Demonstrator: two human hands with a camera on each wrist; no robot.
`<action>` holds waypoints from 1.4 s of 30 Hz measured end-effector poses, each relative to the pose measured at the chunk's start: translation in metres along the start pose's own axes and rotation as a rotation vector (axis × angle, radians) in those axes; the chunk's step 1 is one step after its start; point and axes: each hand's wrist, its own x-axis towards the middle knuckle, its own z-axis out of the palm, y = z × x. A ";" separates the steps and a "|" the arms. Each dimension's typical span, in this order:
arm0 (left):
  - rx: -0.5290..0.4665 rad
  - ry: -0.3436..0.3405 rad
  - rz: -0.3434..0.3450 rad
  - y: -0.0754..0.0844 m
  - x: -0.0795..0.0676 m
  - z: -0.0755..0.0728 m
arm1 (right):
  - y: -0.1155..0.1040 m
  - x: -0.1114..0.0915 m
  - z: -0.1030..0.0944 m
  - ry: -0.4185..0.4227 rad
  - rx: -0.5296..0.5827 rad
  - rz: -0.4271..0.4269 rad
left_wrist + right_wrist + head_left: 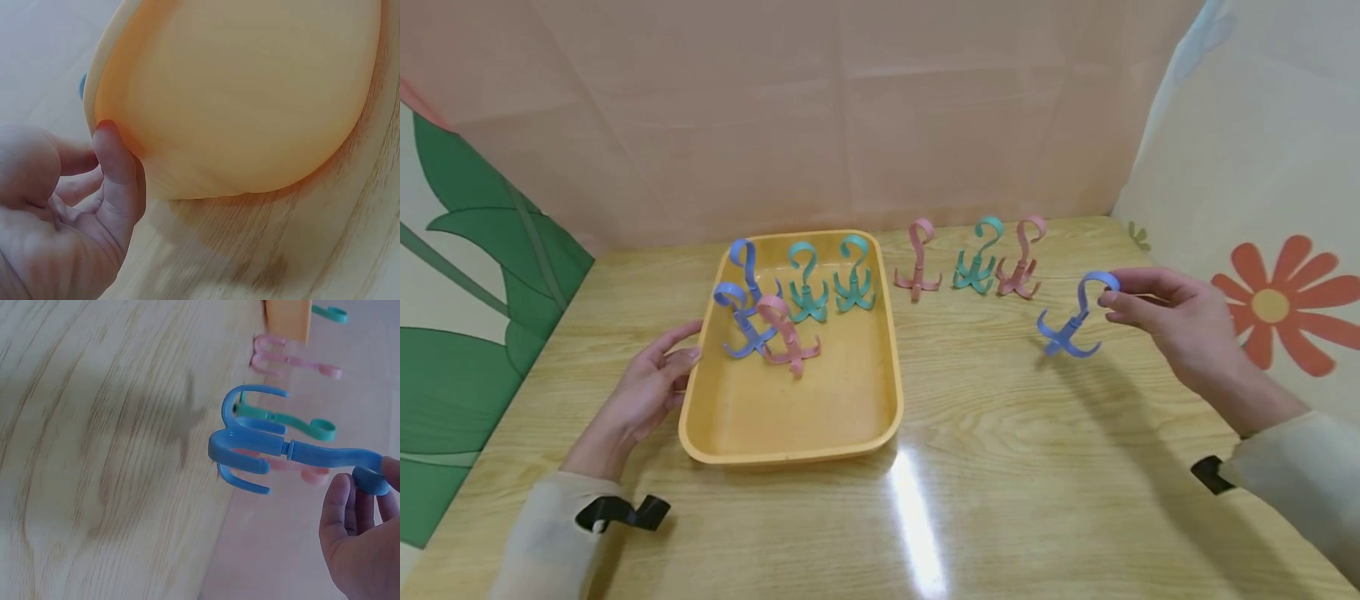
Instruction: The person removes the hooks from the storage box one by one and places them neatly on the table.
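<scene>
My right hand pinches the curled top of a blue multi-prong hanging hook. The hook hangs prongs down above the table, its shadow falling on the wood in the right wrist view. At the left, my left hand touches the outer side of a yellow tray, thumb and fingers at its rim. Inside the tray stand two blue hooks, two green hooks and one pink hook. To its right a pink hook, a green hook and another pink hook stand on the table.
The wooden table meets a pink cloth backdrop behind the hooks. A wall with a red flower print rises at the right, a green leaf print at the left. Black straps hang at both sleeves.
</scene>
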 end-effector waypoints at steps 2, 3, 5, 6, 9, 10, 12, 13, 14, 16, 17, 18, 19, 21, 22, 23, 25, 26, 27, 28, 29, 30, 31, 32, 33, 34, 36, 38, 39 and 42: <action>-0.001 0.000 0.000 0.000 0.000 0.000 | 0.001 0.002 -0.004 0.010 0.007 0.011; 0.001 0.001 0.001 0.000 0.000 0.000 | 0.001 0.003 -0.007 0.017 0.012 0.014; 0.007 0.003 0.002 0.000 0.000 0.000 | 0.002 0.005 -0.011 0.031 0.016 0.018; 0.010 0.005 0.000 0.000 0.000 0.000 | 0.003 0.006 -0.013 0.038 0.015 0.020; 0.011 0.011 -0.003 0.000 0.000 0.000 | 0.004 0.011 -0.018 0.049 0.035 0.022; 0.011 0.012 -0.004 0.000 0.000 0.000 | 0.004 0.012 -0.020 0.050 0.056 0.020; 0.009 0.014 -0.005 0.000 0.000 0.000 | 0.005 0.015 -0.023 0.052 0.091 0.021; 0.007 0.015 -0.006 0.000 0.001 0.000 | 0.006 0.017 -0.024 0.053 0.099 0.022; 0.006 0.016 -0.007 0.000 0.001 0.000 | 0.007 0.019 -0.026 0.056 0.108 0.023; 0.009 0.015 -0.006 0.000 0.001 0.000 | 0.008 0.022 -0.029 0.062 0.094 0.029; 0.009 0.015 -0.006 -0.001 0.001 0.000 | 0.008 0.024 -0.030 0.068 0.077 0.038; 0.009 0.015 -0.006 -0.001 0.001 0.000 | 0.008 0.025 -0.031 0.071 0.060 0.046; 0.010 0.014 -0.006 -0.001 0.001 0.000 | 0.008 0.026 -0.032 0.073 0.050 0.053; 0.010 0.013 -0.006 -0.001 0.001 0.000 | 0.009 0.029 -0.034 0.078 0.031 0.067; 0.010 0.013 -0.006 -0.001 0.001 0.000 | 0.009 0.031 -0.035 0.081 0.032 0.072; 0.010 0.015 -0.006 -0.001 0.001 0.000 | 0.009 0.033 -0.035 0.084 0.041 0.076; 0.010 0.016 -0.007 0.000 0.001 0.000 | 0.010 0.037 -0.035 0.091 0.064 0.081; 0.010 0.017 -0.007 0.000 0.001 0.000 | 0.011 0.038 -0.035 0.094 0.075 0.082; 0.011 0.019 -0.008 0.000 0.001 0.000 | 0.012 0.040 -0.035 0.095 0.095 0.081; 0.011 0.020 -0.009 0.000 0.001 0.000 | 0.013 0.042 -0.034 0.097 0.110 0.083; 0.011 0.020 -0.010 0.000 0.001 0.000 | 0.013 0.044 -0.034 0.100 0.118 0.083; 0.010 0.020 -0.011 0.000 0.001 0.000 | 0.014 0.046 -0.034 0.101 0.135 0.079; 0.011 0.020 -0.011 0.001 0.001 0.000 | 0.014 0.048 -0.033 0.104 0.147 0.079; 0.009 0.019 -0.011 0.001 0.001 0.000 | 0.014 0.050 -0.032 0.106 0.162 0.078; 0.006 0.019 -0.010 0.001 0.001 0.000 | 0.015 0.052 -0.032 0.110 0.171 0.078; 0.005 0.018 -0.009 0.001 0.000 -0.001 | 0.015 0.055 -0.030 0.115 0.182 0.075; 0.002 0.020 -0.009 0.001 0.000 -0.001 | 0.015 0.059 -0.028 0.125 0.207 0.072; 0.000 0.023 -0.009 0.000 0.001 0.000 | 0.015 0.063 -0.027 0.132 0.224 0.073; 0.002 0.025 -0.009 0.000 0.001 0.000 | 0.016 0.065 -0.026 0.134 0.232 0.071; -0.002 0.024 -0.006 0.000 0.001 0.000 | 0.016 0.069 -0.024 0.132 0.241 0.070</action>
